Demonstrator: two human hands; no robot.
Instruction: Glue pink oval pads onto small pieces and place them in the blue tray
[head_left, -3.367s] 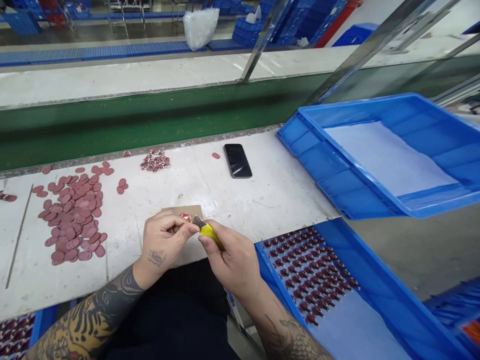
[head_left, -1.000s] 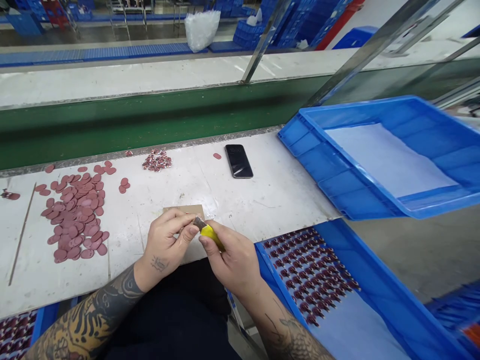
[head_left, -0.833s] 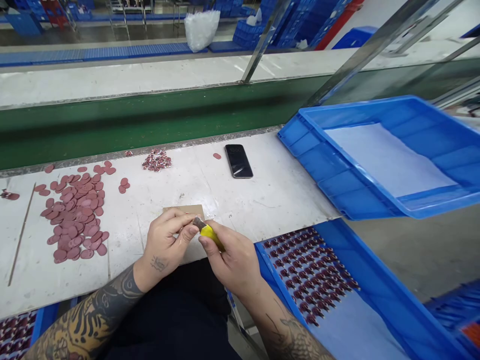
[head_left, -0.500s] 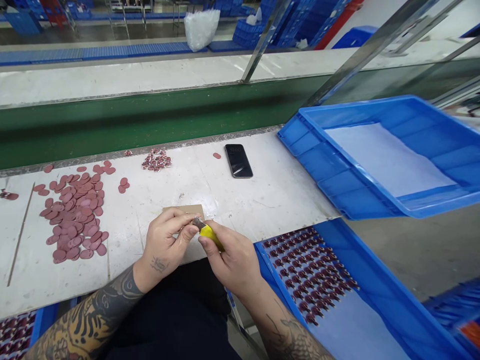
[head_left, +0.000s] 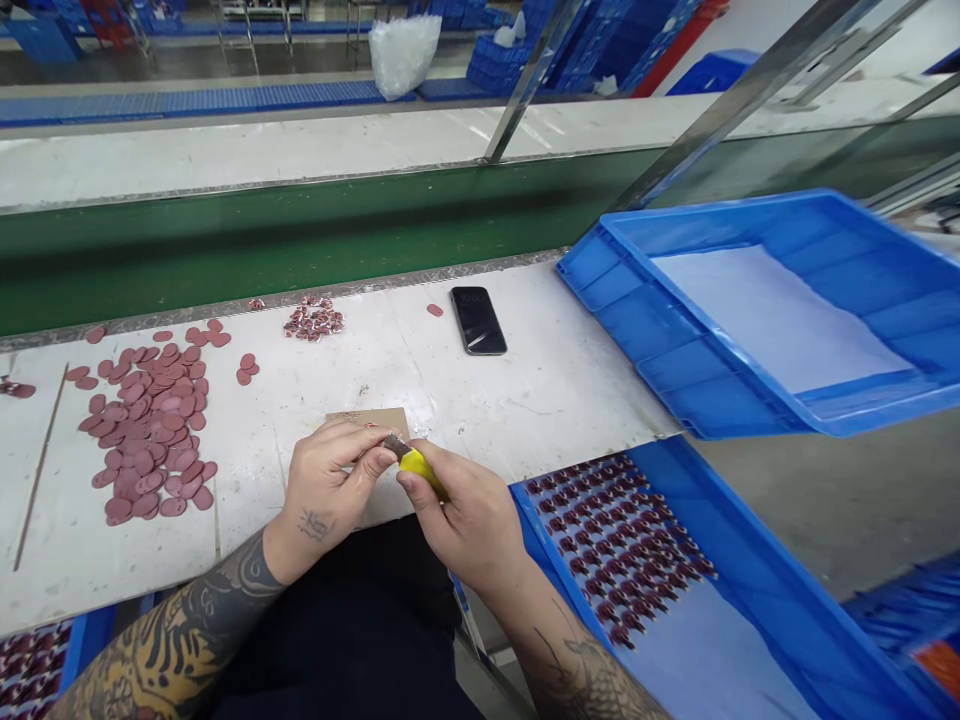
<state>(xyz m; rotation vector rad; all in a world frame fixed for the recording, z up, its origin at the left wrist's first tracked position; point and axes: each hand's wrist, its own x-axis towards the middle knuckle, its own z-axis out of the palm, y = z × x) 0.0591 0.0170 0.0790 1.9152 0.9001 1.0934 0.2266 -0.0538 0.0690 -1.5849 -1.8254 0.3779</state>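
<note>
My left hand (head_left: 330,485) is pinched shut on a small piece that its fingers hide, held over a brown cardboard pad (head_left: 369,421) at the near table edge. My right hand (head_left: 465,515) grips a yellow-handled tool (head_left: 414,463) whose dark metal tip (head_left: 394,444) meets the left fingertips. Both hands touch at the tool's tip. To the left lies a spread of dark red oval discs (head_left: 150,420) on the white table (head_left: 525,390).
A black phone (head_left: 478,320) lies mid-table, a small heap of parts (head_left: 313,318) and a lone disc (head_left: 433,310) beside it. A tilted blue tray (head_left: 637,330) with white lining stands right. A lower blue tray (head_left: 787,610) holds rows of red parts. Green conveyor belt (head_left: 300,240) behind.
The red piece that showed between my left fingers 3.4 s ago is now covered by them. Hands and tool have hardly moved since one second ago.
</note>
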